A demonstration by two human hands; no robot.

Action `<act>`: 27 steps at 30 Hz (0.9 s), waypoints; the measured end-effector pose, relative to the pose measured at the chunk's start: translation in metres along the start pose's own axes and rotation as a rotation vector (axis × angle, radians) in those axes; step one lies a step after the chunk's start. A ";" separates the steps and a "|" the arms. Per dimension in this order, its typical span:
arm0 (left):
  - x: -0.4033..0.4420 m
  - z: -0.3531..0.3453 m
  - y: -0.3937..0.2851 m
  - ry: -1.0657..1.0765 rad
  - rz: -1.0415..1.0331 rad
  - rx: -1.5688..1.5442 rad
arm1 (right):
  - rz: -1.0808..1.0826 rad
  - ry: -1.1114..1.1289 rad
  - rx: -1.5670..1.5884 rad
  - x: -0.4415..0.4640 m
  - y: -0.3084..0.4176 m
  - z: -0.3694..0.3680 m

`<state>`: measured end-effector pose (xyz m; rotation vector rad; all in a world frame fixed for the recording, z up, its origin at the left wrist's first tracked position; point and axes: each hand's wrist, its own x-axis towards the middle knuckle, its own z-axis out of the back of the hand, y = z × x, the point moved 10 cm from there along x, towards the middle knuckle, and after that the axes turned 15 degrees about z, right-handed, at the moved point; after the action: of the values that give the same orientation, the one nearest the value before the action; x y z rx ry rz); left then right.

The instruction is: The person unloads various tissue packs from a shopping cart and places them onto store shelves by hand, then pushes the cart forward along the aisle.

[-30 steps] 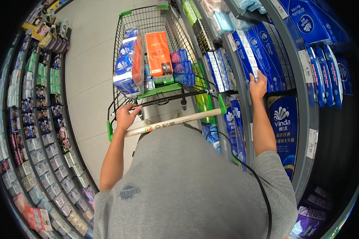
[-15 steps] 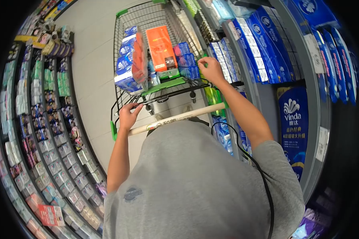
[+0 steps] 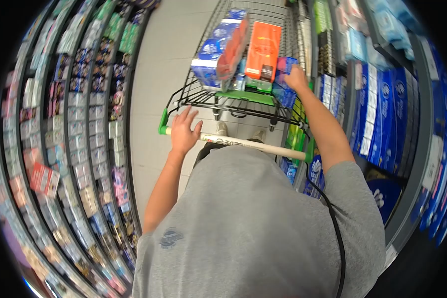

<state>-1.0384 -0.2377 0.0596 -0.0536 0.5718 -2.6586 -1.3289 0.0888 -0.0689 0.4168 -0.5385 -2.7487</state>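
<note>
My left hand [image 3: 185, 131] is open, fingers spread, at the left end of the shopping cart's pale handle bar [image 3: 253, 144]. My right hand [image 3: 296, 78] reaches into the cart [image 3: 184, 88], its fingers curled at the right edge of a blue plastic-wrapped pack [image 3: 284, 94]; the fingertips are partly hidden. Left of that pack stands an orange box [image 3: 263, 49]. A larger blue-and-red wrapped multipack [image 3: 213, 57] lies along the cart's left side. The green flap [image 3: 246, 97] is at the cart's near end.
Shelves of small packaged goods [image 3: 79, 119] line the aisle's left side. On the right, a shelf holds blue tissue packs [image 3: 385, 109], close beside the cart. Pale floor tiles [image 3: 154, 64] show left of the cart. A black cable [image 3: 335, 223] runs over my right side.
My right hand has moved from above the cart's near right corner to the blue pack. The left hand's fingers have spread. The view has shifted, with the cart now further right.
</note>
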 end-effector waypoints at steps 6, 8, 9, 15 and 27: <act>-0.046 0.013 0.007 -0.098 0.095 0.039 | 0.237 0.006 -0.303 0.050 0.016 -0.002; -0.057 0.016 0.010 -0.110 0.138 0.026 | 0.275 0.042 -0.387 0.070 0.010 -0.014; -0.063 0.018 0.010 -0.112 0.164 0.038 | 0.246 0.074 -0.410 0.080 0.003 -0.022; -0.080 0.021 0.009 -0.038 0.273 -0.080 | 0.160 0.227 -0.507 0.080 0.005 -0.044; -0.081 0.029 0.015 -0.028 0.285 -0.202 | 0.257 0.230 -0.672 0.077 0.032 -0.007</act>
<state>-0.9555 -0.2282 0.0840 -0.0628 0.7750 -2.3153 -1.3888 0.0316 -0.0794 0.4400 0.3632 -2.3962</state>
